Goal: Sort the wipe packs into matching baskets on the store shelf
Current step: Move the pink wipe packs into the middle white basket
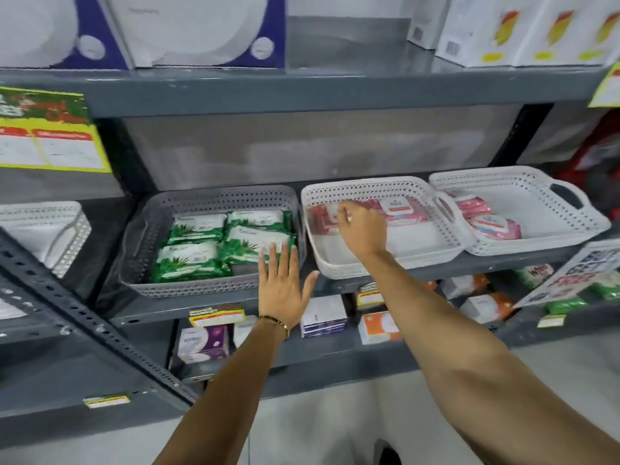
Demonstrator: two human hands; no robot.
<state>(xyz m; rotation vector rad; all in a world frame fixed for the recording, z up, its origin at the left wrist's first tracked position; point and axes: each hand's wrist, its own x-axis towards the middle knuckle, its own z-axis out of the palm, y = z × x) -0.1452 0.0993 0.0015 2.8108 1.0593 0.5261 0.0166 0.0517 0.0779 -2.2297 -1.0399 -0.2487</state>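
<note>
Three baskets stand side by side on the middle shelf. The grey basket [188, 290] on the left holds several green wipe packs [198, 229]. The white middle basket [339, 266] holds pink wipe packs [401, 209] along its back. The white right basket [550, 182] holds more pink packs [493, 226] at its left side. My left hand [283, 283] is flat and open in front of the grey basket's right front corner, holding nothing. My right hand [360, 226] reaches into the middle basket, fingers touching a red-pink pack [320, 218] at its back left; a firm grip is not clear.
Another white basket [50, 226] sits at far left behind a slanted perforated metal strut [100, 330]. The upper shelf holds large white boxes [188, 28]. Below, small product boxes and packs [323, 317] line the lower shelf, with price tags on the edges.
</note>
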